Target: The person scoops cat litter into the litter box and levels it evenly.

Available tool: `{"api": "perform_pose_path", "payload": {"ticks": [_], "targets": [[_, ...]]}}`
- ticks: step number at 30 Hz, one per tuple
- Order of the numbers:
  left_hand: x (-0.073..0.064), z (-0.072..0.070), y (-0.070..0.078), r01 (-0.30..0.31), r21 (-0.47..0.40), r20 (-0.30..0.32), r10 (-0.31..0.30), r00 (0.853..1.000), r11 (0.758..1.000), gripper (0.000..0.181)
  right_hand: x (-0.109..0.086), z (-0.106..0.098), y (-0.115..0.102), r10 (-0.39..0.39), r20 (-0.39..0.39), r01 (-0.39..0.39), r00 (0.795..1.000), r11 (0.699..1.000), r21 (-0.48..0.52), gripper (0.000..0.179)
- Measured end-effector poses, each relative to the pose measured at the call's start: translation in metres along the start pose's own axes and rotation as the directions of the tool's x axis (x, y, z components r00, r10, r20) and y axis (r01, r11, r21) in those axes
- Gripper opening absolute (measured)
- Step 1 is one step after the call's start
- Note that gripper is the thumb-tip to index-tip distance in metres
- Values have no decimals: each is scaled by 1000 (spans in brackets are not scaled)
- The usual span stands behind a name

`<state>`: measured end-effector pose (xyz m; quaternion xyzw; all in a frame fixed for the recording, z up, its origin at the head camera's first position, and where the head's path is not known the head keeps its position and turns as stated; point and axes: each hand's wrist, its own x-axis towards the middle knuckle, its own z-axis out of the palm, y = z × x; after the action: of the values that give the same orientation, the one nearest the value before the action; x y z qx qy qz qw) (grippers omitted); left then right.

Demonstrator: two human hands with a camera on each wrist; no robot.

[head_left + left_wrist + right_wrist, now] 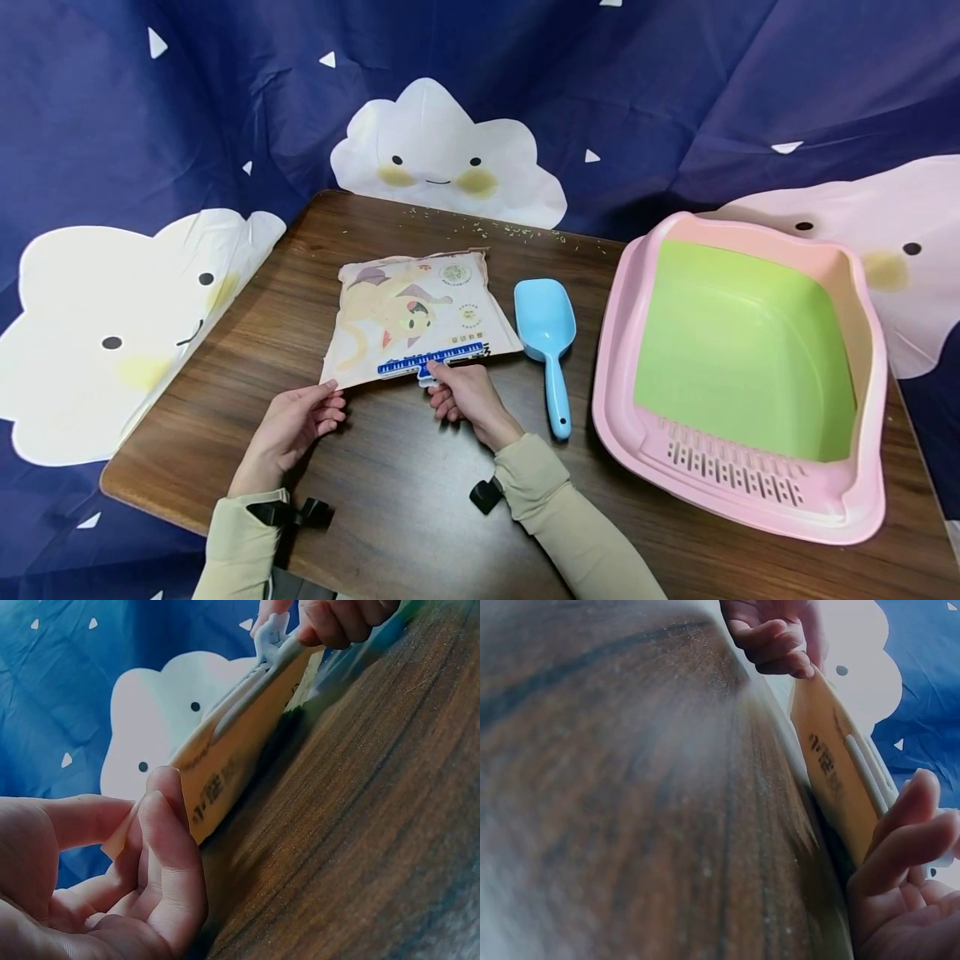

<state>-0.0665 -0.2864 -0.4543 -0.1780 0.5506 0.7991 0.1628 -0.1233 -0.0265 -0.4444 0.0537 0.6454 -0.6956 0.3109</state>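
A pale bag (pixel 405 308) with a printed cartoon cat lies on the wooden table, the cat upside down from here. Along its near edge runs a blue-and-white bag clip (pixel 397 365). My left hand (pixel 296 425) pinches the bag's near left corner between thumb and fingers; in the left wrist view the corner tip (pixel 118 838) pokes out past the fingers. At the clip's middle tab, my right hand (pixel 472 398) grips with the thumb on top and fingers curled below. Dark print marks the bag's underside (pixel 826 761) in the right wrist view.
A light blue scoop (pixel 546 321) lies right of the bag, handle towards me. Further right stands a pink litter box (pixel 615 367) with a green inside and a slotted front ledge. Small pale bits (pixel 487 229) are scattered along the table's back edge, before a blue cloud-patterned curtain (pixel 637 75).
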Motion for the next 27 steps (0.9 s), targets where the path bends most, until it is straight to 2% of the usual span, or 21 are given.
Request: {"api": "perform_pose_path", "payload": {"ticks": [8, 17, 27], "targets": [[0, 0, -1, -6, -7, -8, 6, 1000, 1000, 16, -15, 1, -14, 0, 7, 0, 1000, 1000, 1, 51], [1, 1, -1, -18, 5, -32, 18, 999, 1000, 16, -3, -4, -1, -5, 5, 5, 1000, 1000, 24, 52], [2, 1, -1, -31, -10, -43, 30, 999, 999, 17, -5, -6, -2, -4, 8, 4, 1000, 1000, 27, 51]]}}
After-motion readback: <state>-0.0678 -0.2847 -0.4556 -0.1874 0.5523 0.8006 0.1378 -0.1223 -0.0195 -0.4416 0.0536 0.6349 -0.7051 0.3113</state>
